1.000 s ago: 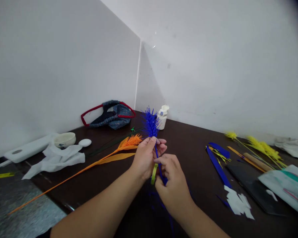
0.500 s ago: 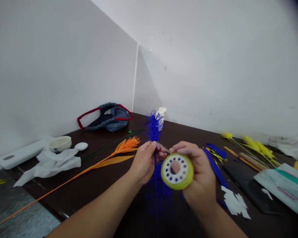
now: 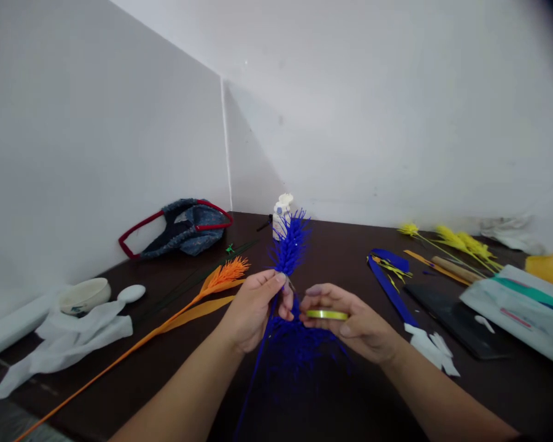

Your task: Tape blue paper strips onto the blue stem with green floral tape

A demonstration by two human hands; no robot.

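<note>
My left hand (image 3: 260,307) pinches the stem of a blue paper wheat ear (image 3: 291,244) just under its bristly head. The thin stem slants down toward the lower edge of the view. To the right, my right hand (image 3: 357,322) grips a yellow tape roll (image 3: 327,314), turned edge-on. A short strip of tape appears to run from the roll toward the base of the ear, but it is hard to make out. More blue bristly pieces (image 3: 295,350) lie on the dark table below my hands.
An orange wheat stalk (image 3: 221,274), a white bowl (image 3: 85,296) and white paper (image 3: 87,337) lie left. A denim bag (image 3: 188,230) and a white bottle (image 3: 279,227) stand behind. Rightward are blue strips (image 3: 389,291), yellow ears (image 3: 465,242), a black slab (image 3: 456,319) and a plastic packet (image 3: 520,307).
The tape roll has turned from face-on to edge-on in my right hand. The blue ear now leans right, its stem slanting down to the left. The camera view has shifted slightly.
</note>
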